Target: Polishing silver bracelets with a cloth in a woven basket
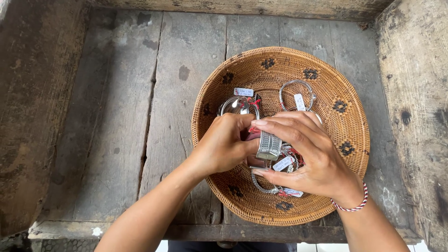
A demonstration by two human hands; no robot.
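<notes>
Silver cuff bracelet (269,145) sits clamped between our left hand (223,143) and right hand (303,154), fingers closed on it, above the woven basket (345,116) near the wooden table's (116,116) front edge.

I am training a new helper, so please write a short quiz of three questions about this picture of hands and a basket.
1. True or false: both hands hold the wide silver cuff bracelet above the woven basket.
2. Which wrist wears the red and white cord bracelet? A) left B) right
3. What small items are tied to the silver bangles in the basket?

Key
1. True: the left hand and the right hand both grip it.
2. B
3. White paper tags on red thread.
</notes>
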